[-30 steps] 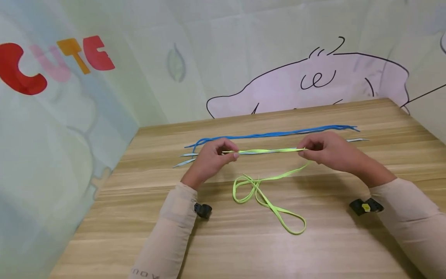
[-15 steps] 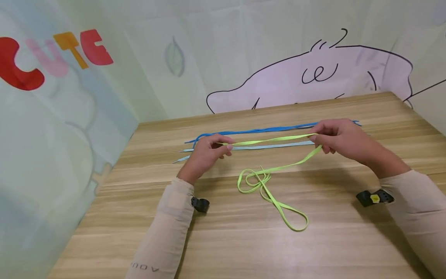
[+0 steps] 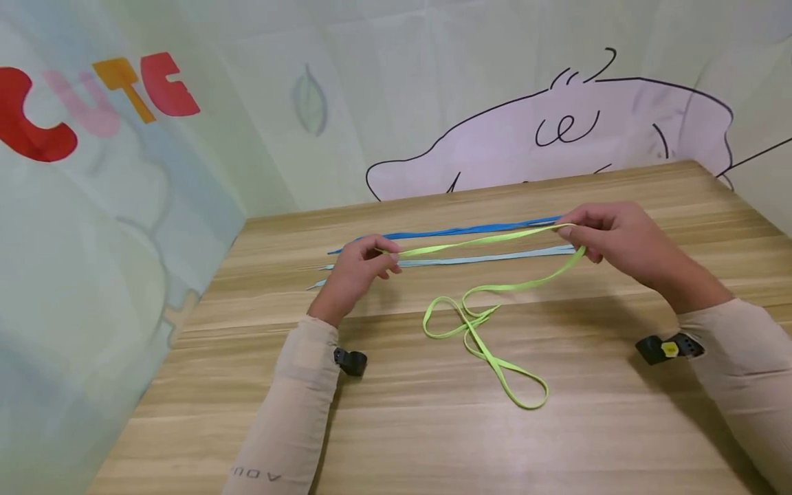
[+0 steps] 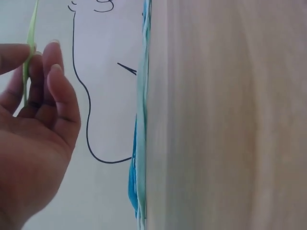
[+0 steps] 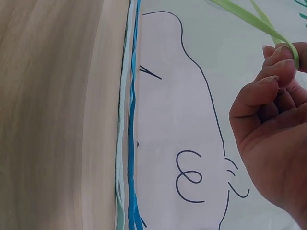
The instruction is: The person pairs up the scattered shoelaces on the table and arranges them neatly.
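A flat yellow-green shoelace (image 3: 482, 240) is stretched between both hands above the table. My left hand (image 3: 357, 271) pinches its left end between thumb and forefinger, seen also in the left wrist view, where the lace (image 4: 31, 28) rises from the fingertips. With thumb and forefinger, my right hand (image 3: 625, 240) pinches the lace further along. From there the rest drops and lies in loose loops (image 3: 495, 361) on the wood. Behind and below the taut stretch lie a light blue shoelace (image 3: 482, 259) and a blue shoelace (image 3: 458, 232), both laid lengthwise; the hands cover parts of them.
The wood-grain table (image 3: 396, 440) ends at a printed cloth backdrop (image 3: 297, 165) along the back and left. Black wrist cameras (image 3: 350, 361) are strapped to both sleeves.
My hands have lifted the yellow-green lace off the light blue one and moved apart, the right going right and up. The loose loops have shifted as more lace was drawn up.
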`<act>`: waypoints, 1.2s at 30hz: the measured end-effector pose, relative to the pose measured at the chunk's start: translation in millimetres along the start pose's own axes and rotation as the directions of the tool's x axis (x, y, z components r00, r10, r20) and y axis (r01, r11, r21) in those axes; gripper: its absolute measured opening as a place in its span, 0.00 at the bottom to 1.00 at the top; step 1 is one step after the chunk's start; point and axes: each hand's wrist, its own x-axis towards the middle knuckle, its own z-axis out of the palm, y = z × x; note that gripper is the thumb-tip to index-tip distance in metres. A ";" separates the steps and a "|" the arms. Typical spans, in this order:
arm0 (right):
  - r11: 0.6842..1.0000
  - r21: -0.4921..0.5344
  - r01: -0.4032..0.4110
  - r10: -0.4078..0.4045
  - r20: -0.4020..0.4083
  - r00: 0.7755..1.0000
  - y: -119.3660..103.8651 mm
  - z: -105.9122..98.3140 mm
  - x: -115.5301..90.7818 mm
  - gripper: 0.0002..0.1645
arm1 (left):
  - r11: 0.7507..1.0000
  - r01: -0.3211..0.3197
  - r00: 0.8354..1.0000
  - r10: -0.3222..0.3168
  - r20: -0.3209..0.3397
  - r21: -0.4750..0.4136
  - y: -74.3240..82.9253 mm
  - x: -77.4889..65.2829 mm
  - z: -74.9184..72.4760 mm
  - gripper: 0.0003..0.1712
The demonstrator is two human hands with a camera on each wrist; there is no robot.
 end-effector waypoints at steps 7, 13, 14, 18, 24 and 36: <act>0.999 0.036 -0.012 0.013 -0.019 1.000 2.3 -8.9 -1.3 0.11 | 0.992 -0.092 0.993 0.084 -0.085 -0.087 -2.9 4.1 -3.3 0.07; 0.996 0.081 0.023 -0.018 -0.054 0.998 1.5 -9.5 -1.9 0.10 | 0.987 -0.124 0.985 0.111 -0.132 -0.098 -2.7 3.8 -8.3 0.05; 0.996 0.084 0.028 -0.023 -0.062 0.998 1.5 -9.8 -2.3 0.10 | 0.987 -0.130 0.984 0.116 -0.134 -0.099 -2.2 3.5 -9.0 0.06; 0.995 0.097 0.037 -0.027 -0.095 0.995 2.0 -10.8 -3.4 0.09 | 0.983 -0.140 0.983 0.123 -0.136 -0.119 -2.0 2.9 -11.9 0.06; 0.992 0.084 0.091 -0.076 -0.168 0.983 1.6 -8.0 -3.8 0.10 | 0.982 -0.128 0.983 0.108 -0.148 -0.140 -4.5 0.9 -16.9 0.06; 0.964 0.179 0.195 -0.140 -0.278 0.950 0.6 -6.5 -2.4 0.08 | 0.983 -0.124 0.978 0.099 -0.183 -0.132 -8.4 -2.7 -29.4 0.07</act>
